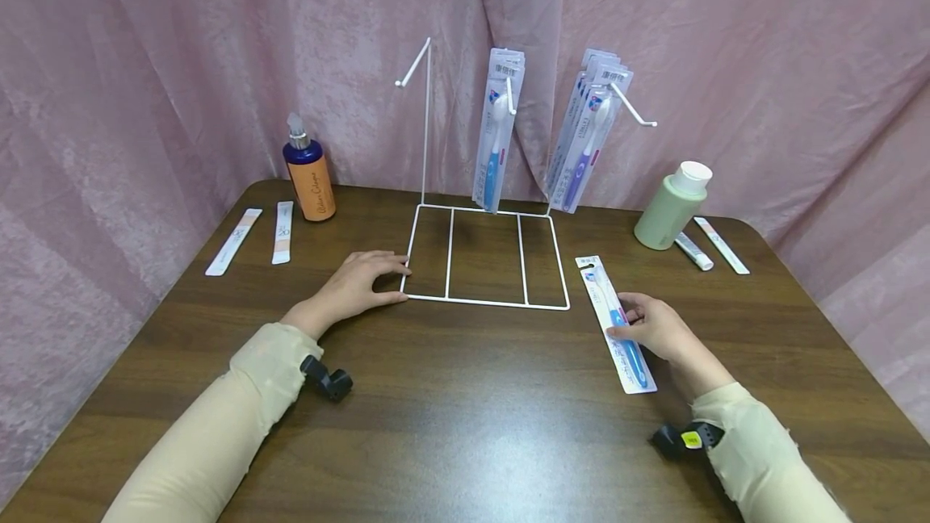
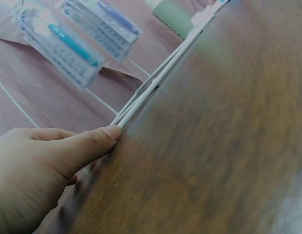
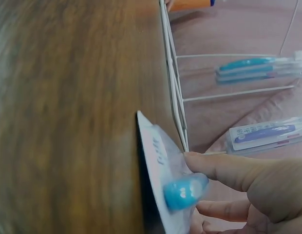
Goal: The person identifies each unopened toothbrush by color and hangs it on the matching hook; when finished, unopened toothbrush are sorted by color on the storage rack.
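Note:
A white wire display rack (image 1: 487,303) stands on the table. My left hand (image 1: 356,281) holds its front left corner, the thumb at the corner and the fingers by the side bar; in the left wrist view the thumb (image 2: 100,139) presses against the wire. My right hand (image 1: 657,328) grips a packaged blue toothbrush (image 1: 606,301) between thumb and fingers, right of the rack. Its blue handle (image 3: 185,192) shows close up in the right wrist view. Packaged blue toothbrushes (image 1: 498,131) hang on the middle hook, purple ones (image 1: 587,135) on the right hook. The left hook (image 1: 414,63) is bare.
An orange pump bottle (image 1: 312,184) and two slim white packets (image 1: 234,242) are at the back left. At the back right are a green bottle (image 1: 670,208), a small white tube (image 1: 693,251) and another slim packet (image 1: 721,245). A pink curtain (image 1: 182,63) hangs behind the table.

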A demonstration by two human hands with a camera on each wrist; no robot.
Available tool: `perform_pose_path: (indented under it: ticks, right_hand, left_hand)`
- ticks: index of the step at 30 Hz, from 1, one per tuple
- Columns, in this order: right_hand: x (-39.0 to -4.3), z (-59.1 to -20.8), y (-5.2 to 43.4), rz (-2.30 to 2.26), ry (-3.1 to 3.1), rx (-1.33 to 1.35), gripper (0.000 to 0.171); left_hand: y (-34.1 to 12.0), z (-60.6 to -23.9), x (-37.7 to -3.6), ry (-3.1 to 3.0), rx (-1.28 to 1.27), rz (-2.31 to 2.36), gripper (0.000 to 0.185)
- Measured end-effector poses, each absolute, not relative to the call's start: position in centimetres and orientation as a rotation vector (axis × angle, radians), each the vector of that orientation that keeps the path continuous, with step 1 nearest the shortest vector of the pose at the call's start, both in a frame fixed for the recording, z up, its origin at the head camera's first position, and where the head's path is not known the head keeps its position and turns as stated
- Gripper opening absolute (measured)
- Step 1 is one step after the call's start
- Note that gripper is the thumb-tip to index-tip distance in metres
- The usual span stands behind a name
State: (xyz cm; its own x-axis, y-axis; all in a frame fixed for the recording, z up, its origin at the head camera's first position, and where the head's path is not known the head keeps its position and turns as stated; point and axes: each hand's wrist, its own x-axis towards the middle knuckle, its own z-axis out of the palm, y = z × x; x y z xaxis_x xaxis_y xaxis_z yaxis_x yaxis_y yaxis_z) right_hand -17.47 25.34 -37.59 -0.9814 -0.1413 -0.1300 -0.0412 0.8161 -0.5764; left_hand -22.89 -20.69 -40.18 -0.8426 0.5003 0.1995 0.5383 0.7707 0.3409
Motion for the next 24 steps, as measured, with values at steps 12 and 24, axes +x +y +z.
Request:
perform_pose_path:
  ticks: [12, 24]
  right_hand:
    - [-16.9, -36.8, 26.5, -1.04, 2.869, -0.154, 0.063]
    - [-16.1, -33.3, 26.9, -1.052, 3.085, -0.261, 0.058]
  left_hand:
    - [-20.8, -40.5, -23.1, -2.856, -0.843, -0.601, 0.045]
    - [-20.7, -40.5, -23.1, -2.854, -0.845, -0.596, 0.046]
